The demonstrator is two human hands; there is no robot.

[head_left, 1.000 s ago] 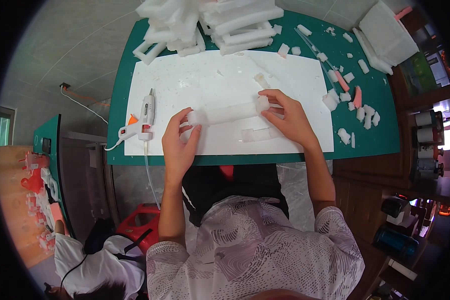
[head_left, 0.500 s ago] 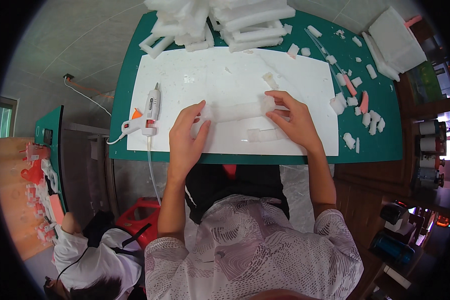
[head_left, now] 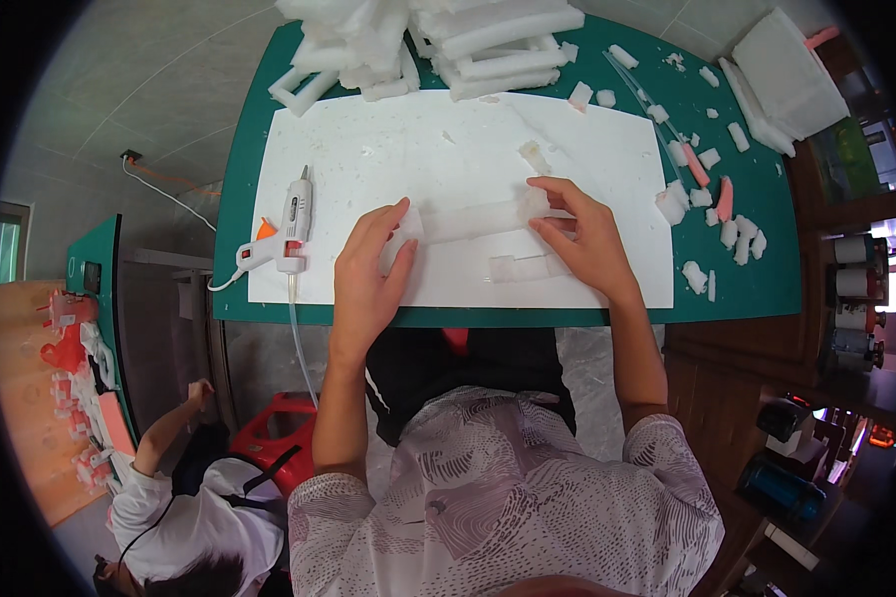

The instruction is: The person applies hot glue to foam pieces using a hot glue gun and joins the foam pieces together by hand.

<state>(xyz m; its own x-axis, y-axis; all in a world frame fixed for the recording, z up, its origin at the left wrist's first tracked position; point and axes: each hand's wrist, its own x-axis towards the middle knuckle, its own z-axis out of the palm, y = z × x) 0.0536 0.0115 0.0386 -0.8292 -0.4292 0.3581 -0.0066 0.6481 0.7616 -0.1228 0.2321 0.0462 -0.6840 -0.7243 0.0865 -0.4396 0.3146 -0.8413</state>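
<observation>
A long white foam strip (head_left: pixel 473 221) lies across the white board, with an upright end block at its right end. My left hand (head_left: pixel 370 264) pinches its left end between thumb and fingers. My right hand (head_left: pixel 589 237) has thumb and forefinger around the right end block, partly hiding it. A shorter white foam piece (head_left: pixel 518 269) lies just below the strip, its right end close to my right hand. Beyond the right fingertips rests a small yellowish-white scrap (head_left: pixel 535 156).
A white glue gun (head_left: pixel 293 224) with a clear glue stick sits left on the white board (head_left: pixel 338 149). Foam frames (head_left: pixel 498 50) are stacked at the back. Foam scraps (head_left: pixel 673 202) and pink pieces (head_left: pixel 726 200) litter the right of the green table. Another person (head_left: pixel 204 517) is at lower left.
My hands and the foam strip hold nearly the same place, with a slight shift of the whole view. At lower left, the other person's arm has reached forward.
</observation>
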